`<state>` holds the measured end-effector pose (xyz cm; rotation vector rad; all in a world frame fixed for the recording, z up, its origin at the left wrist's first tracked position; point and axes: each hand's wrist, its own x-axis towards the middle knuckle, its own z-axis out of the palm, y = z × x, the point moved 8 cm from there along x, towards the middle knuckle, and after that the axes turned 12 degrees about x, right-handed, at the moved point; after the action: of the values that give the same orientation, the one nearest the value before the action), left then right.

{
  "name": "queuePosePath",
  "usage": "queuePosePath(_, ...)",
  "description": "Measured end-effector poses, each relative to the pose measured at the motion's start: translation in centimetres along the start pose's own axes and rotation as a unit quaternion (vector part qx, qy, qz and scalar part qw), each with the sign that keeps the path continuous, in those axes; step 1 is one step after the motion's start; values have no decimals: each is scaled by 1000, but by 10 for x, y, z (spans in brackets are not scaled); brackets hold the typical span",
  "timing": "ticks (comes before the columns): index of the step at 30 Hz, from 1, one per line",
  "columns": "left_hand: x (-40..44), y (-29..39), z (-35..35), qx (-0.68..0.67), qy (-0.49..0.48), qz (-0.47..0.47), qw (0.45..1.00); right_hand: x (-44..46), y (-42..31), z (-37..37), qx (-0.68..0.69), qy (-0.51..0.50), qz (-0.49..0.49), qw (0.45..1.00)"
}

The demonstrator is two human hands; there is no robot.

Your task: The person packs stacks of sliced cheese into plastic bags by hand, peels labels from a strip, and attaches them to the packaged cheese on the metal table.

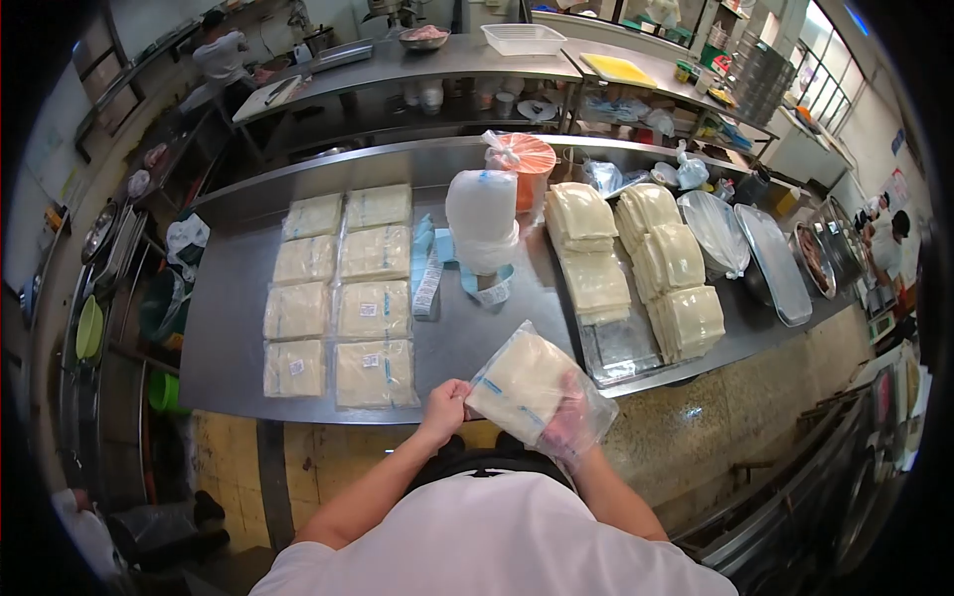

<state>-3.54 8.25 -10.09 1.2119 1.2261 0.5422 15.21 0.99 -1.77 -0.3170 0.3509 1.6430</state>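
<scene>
In front of my body I hold a clear plastic bag (505, 405) with a stack of pale, square dough sheets (527, 375) in it. My left hand (449, 408) is closed, pinching the bag's left edge. My right hand (568, 409) shows through the clear plastic at the bag's right end, gripping the stack. Filled flat bags (374, 308) lie in two columns on the steel table at the left, some with small white labels. To the right, a metal tray (608, 363) carries loose stacks of dough sheets (686, 323).
Mid-table stand a roll of clear plastic bags (483, 221), strips of blue-and-white labels (427, 283) and an orange bucket (527, 164). A lidded tray (773, 266) and a metal bowl (813, 260) sit at the right. Other people (221, 55) are in the background.
</scene>
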Motion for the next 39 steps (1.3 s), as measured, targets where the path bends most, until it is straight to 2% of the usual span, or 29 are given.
queuePosePath(2, 4, 0, -7, 17, 57, 2, 998, 9, -15, 5, -129, -15, -52, 990)
queuePosePath(3, 6, -2, -13, 24, 68, -3, 997, 12, -23, 7, -288, 21, -63, 955)
queuePosePath(4, 7, -6, -21, 30, 79, -8, 996, 15, -29, 12, -439, 60, -63, 894)
queuePosePath(5, 9, -9, -27, 36, 89, -13, 995, 16, -42, 18, -653, 137, -42, 744)
queuePosePath(7, 15, -10, -37, 69, 125, 36, 989, -16, -15, 124, -820, 193, 51, 536)
queuePosePath(8, 13, -10, -40, 86, 141, 60, 984, 26, -5, 80, -884, 47, -1, 465)
queuePosePath(9, 9, 0, -37, 117, 145, 91, 978, 58, 7, 42, -933, -99, -93, 334)
queuePosePath(10, 1, 18, -30, 146, 150, 122, 970, 83, 17, 0, -935, -203, -206, 204)
queuePosePath(12, -21, 63, -11, 236, 134, 200, 942, 87, 19, -25, -951, -189, -163, 186)
queuePosePath(14, -48, 106, 14, 356, 87, 285, 886, 94, 24, -43, -963, -175, -117, 171)
queuePosePath(17, -48, 103, 37, 402, 83, 328, 851, 99, 17, -53, -944, -179, -148, 235)
queuePosePath(18, -44, 98, 41, 413, 64, 330, 846, 106, 14, -53, -949, -155, -154, 225)
queuePosePath(20, -28, 75, 48, 421, -28, 289, 859, 121, 11, -54, -958, -104, -165, 208)
queuePosePath(23, -39, 104, 41, 341, 11, 362, 868, 151, -2, -53, -968, 2, -230, 103)
queuePosePath(26, -50, 137, 35, 293, 24, 364, 884, 137, 1, -20, -931, 9, -332, 152)
queuePosePath(29, -50, 140, 32, 277, 46, 357, 891, 163, -5, -60, -933, 71, -312, 166)
queuePosePath(32, -53, 139, 36, 252, 34, 371, 893, 151, -10, -48, -889, -9, -434, 143)
queuePosePath(35, -50, 127, 44, 251, 9, 362, 898, 152, -7, -30, -904, -42, -374, 204)
queuePosePath(38, -48, 126, 43, 250, -8, 346, 904, 147, 2, -40, -898, -22, -404, 171)
queuePosePath(39, -46, 123, 45, 260, -27, 335, 905, 145, 3, -42, -911, -28, -374, 173)
